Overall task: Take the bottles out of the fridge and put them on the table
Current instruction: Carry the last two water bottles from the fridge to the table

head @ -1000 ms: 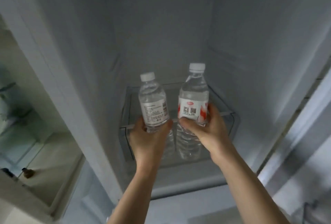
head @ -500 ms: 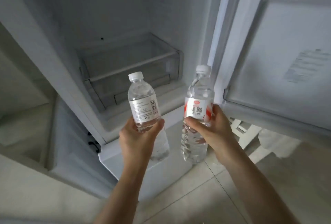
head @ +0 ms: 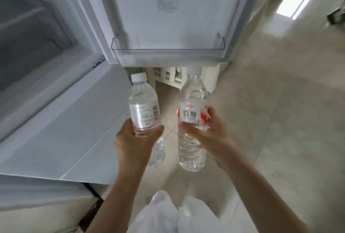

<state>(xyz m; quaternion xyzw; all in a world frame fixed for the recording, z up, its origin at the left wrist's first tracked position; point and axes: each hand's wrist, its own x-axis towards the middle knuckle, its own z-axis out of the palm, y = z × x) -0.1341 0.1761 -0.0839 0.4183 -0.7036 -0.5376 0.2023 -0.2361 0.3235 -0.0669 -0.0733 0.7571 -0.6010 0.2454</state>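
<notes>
Left bottle [head: 143, 106]: clear smooth plastic, shiny silvery label, white ridged cap
Right bottle [head: 192, 126]: clear ribbed plastic, glossy red and white label
Door shelf [head: 168, 51]: transparent plastic, smooth
Fridge door [head: 173, 18]: white plastic liner, matt
Floor [head: 280, 120]: pale tiles, polished, reflecting window light
Trousers [head: 168, 216]: white cloth

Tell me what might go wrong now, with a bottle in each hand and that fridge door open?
The open fridge door hangs just ahead of both bottles, so walking forward could knock them against its door shelf. With the left hand on the silver-labelled bottle and the right hand on the red-labelled bottle, no hand is free, so the door may get left open.
</notes>
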